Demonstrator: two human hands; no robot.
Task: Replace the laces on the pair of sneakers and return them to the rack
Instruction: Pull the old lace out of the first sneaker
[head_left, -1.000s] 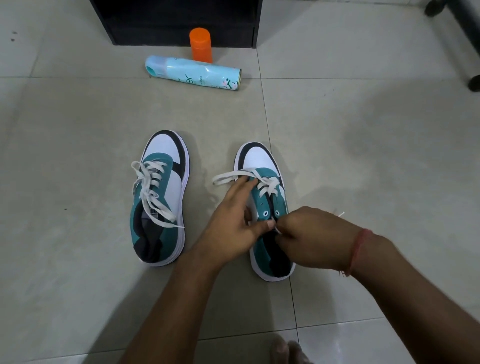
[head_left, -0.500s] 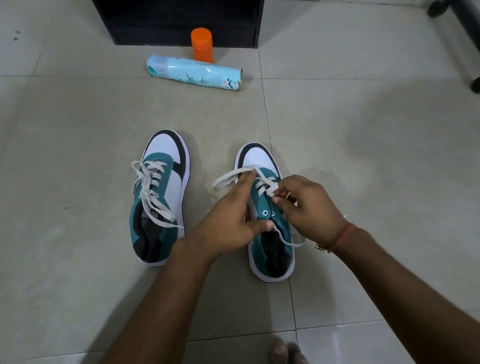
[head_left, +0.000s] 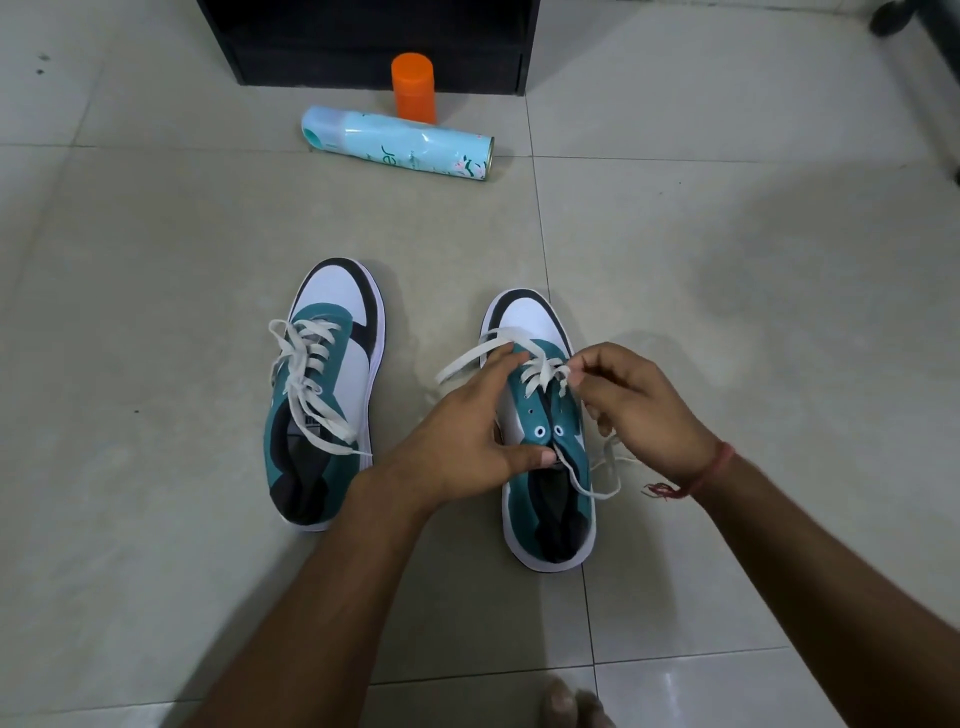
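- Two teal/white/black sneakers on the tile floor (head_left: 156, 364), toes pointing away, side by side but apart.
- Left shoe (head_left: 324, 395): laced, loose white lace (head_left: 306, 384) ends draped over its side; nobody touching it.
- Right shoe (head_left: 545, 431): only partly laced, white lace (head_left: 540, 371) crossed through the front eyelets; rear eyelets bare.
- Left hand (head_left: 467, 441) grips the right shoe from its left side: thumb lies across the tongue near the rear eyelets, index finger reaches forward onto the lace at the front.
- One lace end runs out left from under that index finger, off the shoe.
- Right hand (head_left: 639, 410) pinches the lace between thumb and fingertip at the right eyelet row; other fingers curled.
- Other lace end loops down below the right hand, over the shoe's right edge onto the floor.
- Red thread band (head_left: 711, 467) on the right wrist.
- Blue spray can (head_left: 397, 143) lies on its side further back; orange bottle (head_left: 413, 85) stands upright just behind it.
- Black rack (head_left: 363, 41) at top, base on the floor, just behind the bottle.
- Toes (head_left: 571, 704) at bottom edge.
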